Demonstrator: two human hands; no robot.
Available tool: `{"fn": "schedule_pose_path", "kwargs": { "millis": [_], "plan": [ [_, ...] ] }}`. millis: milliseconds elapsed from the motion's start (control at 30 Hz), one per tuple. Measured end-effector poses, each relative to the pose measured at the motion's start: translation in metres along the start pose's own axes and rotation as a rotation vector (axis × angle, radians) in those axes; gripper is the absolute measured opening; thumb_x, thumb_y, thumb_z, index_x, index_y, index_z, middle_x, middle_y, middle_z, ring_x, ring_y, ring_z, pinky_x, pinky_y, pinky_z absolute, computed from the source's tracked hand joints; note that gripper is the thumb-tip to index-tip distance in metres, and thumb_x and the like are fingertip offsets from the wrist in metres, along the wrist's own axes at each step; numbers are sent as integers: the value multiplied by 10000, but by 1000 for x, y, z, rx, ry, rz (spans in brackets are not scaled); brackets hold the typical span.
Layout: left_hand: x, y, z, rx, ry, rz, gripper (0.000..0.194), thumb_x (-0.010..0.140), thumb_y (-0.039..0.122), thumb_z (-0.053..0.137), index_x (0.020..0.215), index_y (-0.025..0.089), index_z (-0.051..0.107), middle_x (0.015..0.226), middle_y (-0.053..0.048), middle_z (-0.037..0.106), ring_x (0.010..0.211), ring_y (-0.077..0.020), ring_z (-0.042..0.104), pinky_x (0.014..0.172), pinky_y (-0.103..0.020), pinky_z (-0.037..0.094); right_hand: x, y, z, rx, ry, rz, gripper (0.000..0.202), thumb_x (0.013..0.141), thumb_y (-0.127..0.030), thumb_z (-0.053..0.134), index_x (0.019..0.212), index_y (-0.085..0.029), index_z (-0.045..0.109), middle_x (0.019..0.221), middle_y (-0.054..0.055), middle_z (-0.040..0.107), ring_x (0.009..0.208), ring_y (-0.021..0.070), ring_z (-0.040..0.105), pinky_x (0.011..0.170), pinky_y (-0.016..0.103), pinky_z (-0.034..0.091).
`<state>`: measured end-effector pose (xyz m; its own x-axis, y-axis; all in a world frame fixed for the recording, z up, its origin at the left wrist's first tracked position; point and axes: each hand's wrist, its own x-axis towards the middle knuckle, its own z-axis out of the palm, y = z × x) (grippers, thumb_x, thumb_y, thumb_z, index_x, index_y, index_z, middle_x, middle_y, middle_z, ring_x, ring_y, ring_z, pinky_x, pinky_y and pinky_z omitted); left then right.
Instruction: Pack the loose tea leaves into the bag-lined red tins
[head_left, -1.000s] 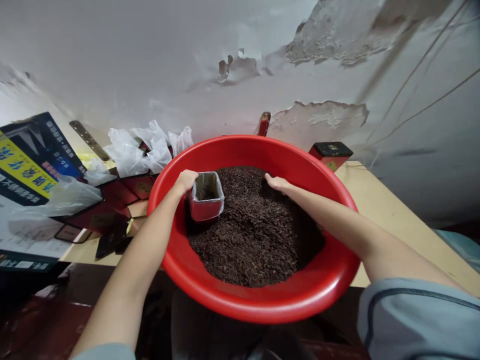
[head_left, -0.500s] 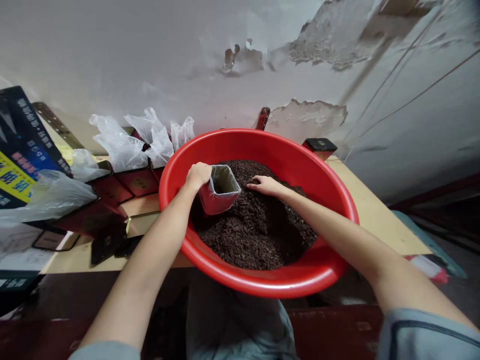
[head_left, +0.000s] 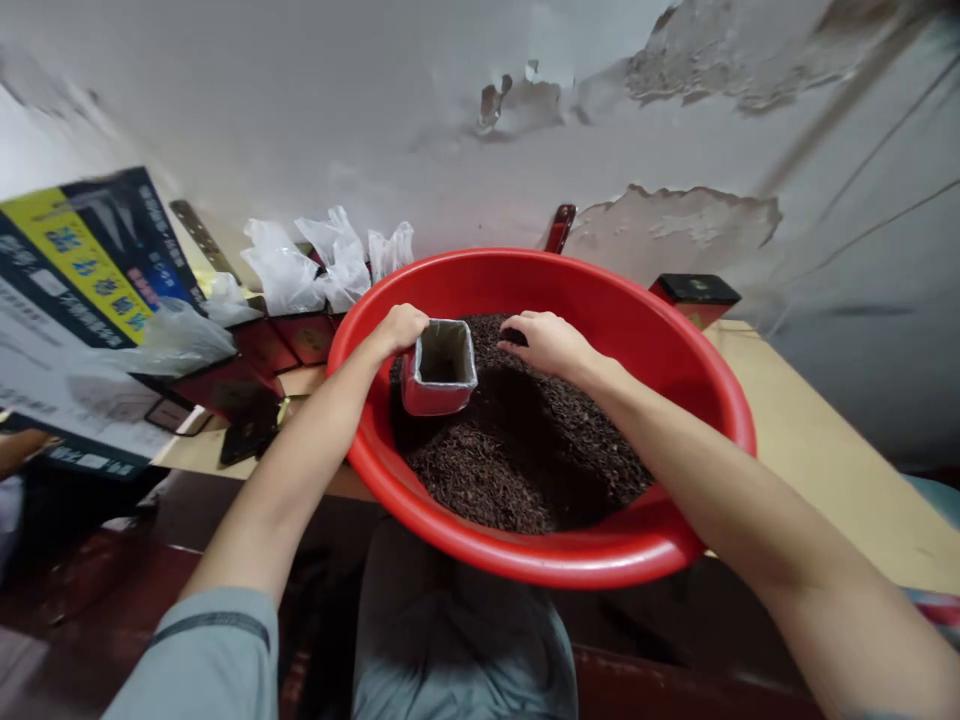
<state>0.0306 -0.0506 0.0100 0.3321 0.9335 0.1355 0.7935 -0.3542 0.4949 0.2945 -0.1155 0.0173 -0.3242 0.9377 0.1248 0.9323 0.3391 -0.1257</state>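
Observation:
My left hand (head_left: 403, 328) grips the rim of a red square tin (head_left: 436, 398), which has a clear plastic bag lining its mouth. The tin is tilted toward me inside a big red basin (head_left: 551, 572), over dark loose tea leaves (head_left: 487, 465). Cupped just right of the tin's mouth, my right hand (head_left: 551, 345) is closed around a clump of the tea leaves, a little above the heap. How full the tin is I cannot tell; its inside is in shadow.
Left of the basin stand several red tins (head_left: 304, 338) with plastic bags (head_left: 279, 270) sticking up. A printed carton (head_left: 82, 290) leans at the far left, near what looks like another person's hand (head_left: 22, 450). A black-lidded tin (head_left: 697, 292) stands behind the basin's right side.
My right hand has lifted from the heap with tea leaves in its fingers. The tin's mouth has turned slightly in my left hand. The view has shifted left.

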Motion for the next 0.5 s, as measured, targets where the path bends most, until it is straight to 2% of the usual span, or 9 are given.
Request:
{"fn": "schedule_pose_path", "kwargs": {
  "millis": [67,133,267,367,433,500],
  "plan": [
    [-4,17,-1,93,-28,-3,293,765,168,474,499,160,597,530,-35,585,589,-157,547,603,-261,392,-1,1,-2,-10,-17,-13,392,1003,-446,577,1282,-214,726,1274,145,716,1139,343,674,969,467,544],
    [-2,37,2,182,-112,2,277,766,177,477,551,150,649,550,-45,608,584,-158,549,593,-263,392,-2,3,-2,3,-6,-22,381,1002,-435,580,1279,-225,735,1255,137,727,1126,336,678,963,448,541],
    [7,63,16,359,-244,31,327,794,213,472,766,140,790,732,-112,736,689,-209,644,653,-286,449,-8,0,-1,152,164,-83,326,991,-355,604,1250,-220,749,1173,123,729,1040,291,689,918,395,535],
    [10,65,22,391,-241,27,373,821,254,473,870,133,822,867,-138,775,782,-239,674,698,-301,469,-13,-13,1,264,267,-140,225,933,-255,673,1125,-209,781,1066,102,717,957,257,684,866,363,532],
    [10,61,22,369,-227,15,396,833,267,459,882,120,823,866,-131,773,790,-238,672,711,-301,474,-16,-27,4,298,220,-187,202,871,-149,702,1046,-198,792,1016,93,707,925,238,680,849,340,533],
    [9,57,22,347,-209,13,407,836,273,446,873,119,821,848,-122,767,784,-232,663,717,-302,472,-16,-39,9,306,120,-225,272,804,-59,708,1029,-183,800,1012,98,699,925,233,684,847,329,542]
  ]
}}
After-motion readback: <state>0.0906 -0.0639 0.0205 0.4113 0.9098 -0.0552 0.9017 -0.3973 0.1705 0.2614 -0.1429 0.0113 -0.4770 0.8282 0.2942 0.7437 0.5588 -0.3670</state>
